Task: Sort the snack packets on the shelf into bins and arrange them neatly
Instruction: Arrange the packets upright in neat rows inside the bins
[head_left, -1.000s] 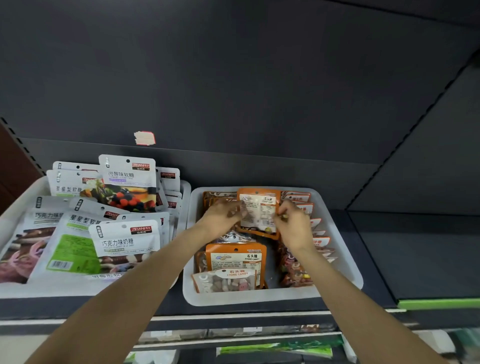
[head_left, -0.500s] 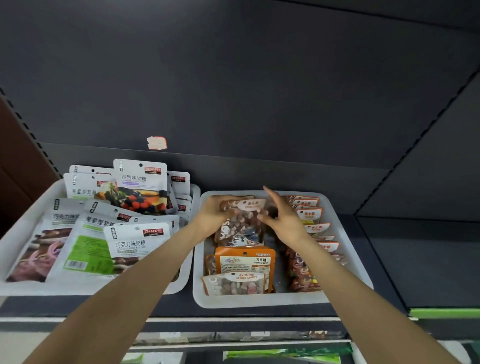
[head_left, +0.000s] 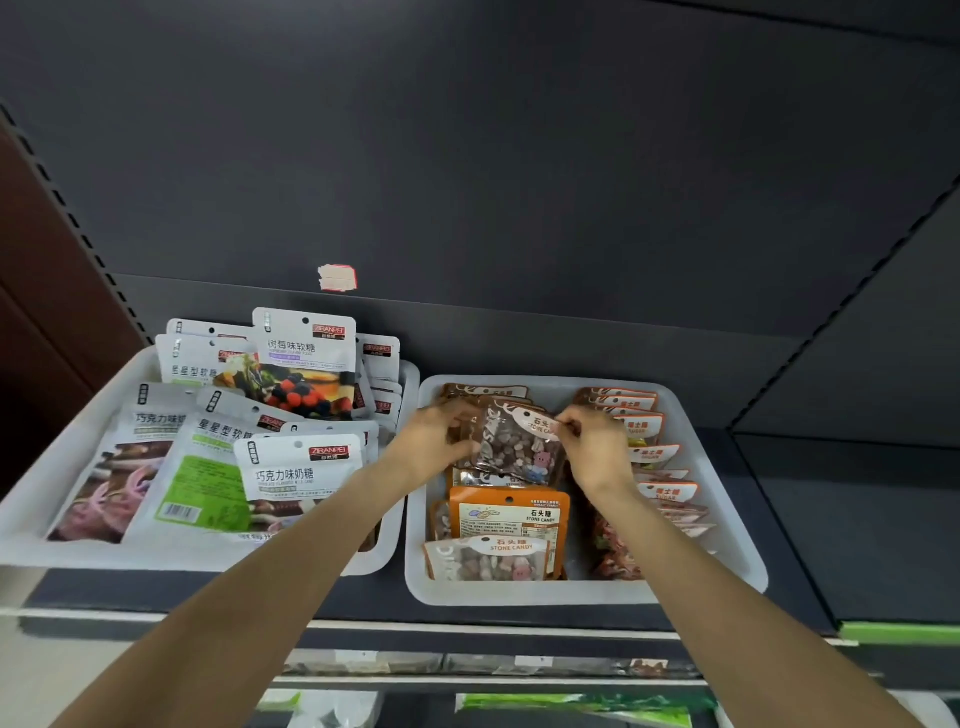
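Two white bins sit side by side on the dark shelf. The right bin (head_left: 722, 561) holds orange stone candy packets in two rows. Over its left row, both hands hold one stone candy packet (head_left: 519, 447), its clear front with brown candies facing up. My left hand (head_left: 436, 441) grips the packet's left edge; my right hand (head_left: 592, 447) pinches its top right corner. Below it lie an orange-backed packet (head_left: 509, 514) and another clear-fronted one (head_left: 488, 561). The left bin (head_left: 31, 551) is piled with white candy packets (head_left: 296, 467).
A row of orange sugar packets (head_left: 654, 457) fills the right side of the right bin. The dark shelf surface (head_left: 857, 519) extends to the right. A torn sticker (head_left: 337, 277) marks the back panel. More goods show on the shelf below (head_left: 571, 706).
The held packet was turned from its orange back to its clear front and lowered onto the left row. My right hand went from flat against it to pinching its corner.
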